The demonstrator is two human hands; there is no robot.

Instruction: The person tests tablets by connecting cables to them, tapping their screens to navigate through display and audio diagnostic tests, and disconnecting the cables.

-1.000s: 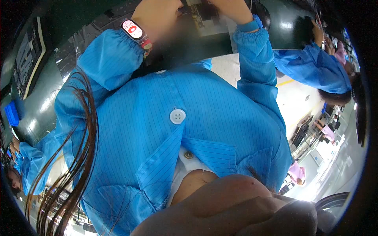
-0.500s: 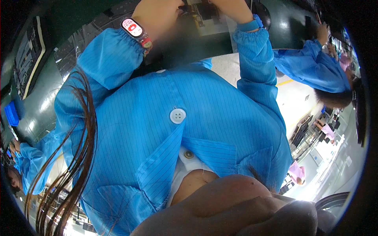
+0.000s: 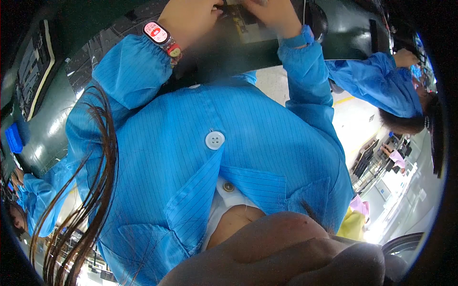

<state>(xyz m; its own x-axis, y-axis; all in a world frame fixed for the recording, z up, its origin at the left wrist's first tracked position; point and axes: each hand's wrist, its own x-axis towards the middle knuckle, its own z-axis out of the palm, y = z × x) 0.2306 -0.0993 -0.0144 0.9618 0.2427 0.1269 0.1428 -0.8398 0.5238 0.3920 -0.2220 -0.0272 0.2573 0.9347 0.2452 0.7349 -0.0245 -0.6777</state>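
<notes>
My left hand (image 3: 191, 20), right hand (image 3: 274, 18); glossy dark-green worktop (image 3: 58, 107).
Both hands cropped above; fingers closed or apart, I cannot tell.

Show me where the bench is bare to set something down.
The green bench looks bare in two patches: between the blue box, the pale-edged black panel and the left sleeve; and between the right sleeve and the black bar. It is crowded from the dark parts to the left hand and right hand.
</notes>
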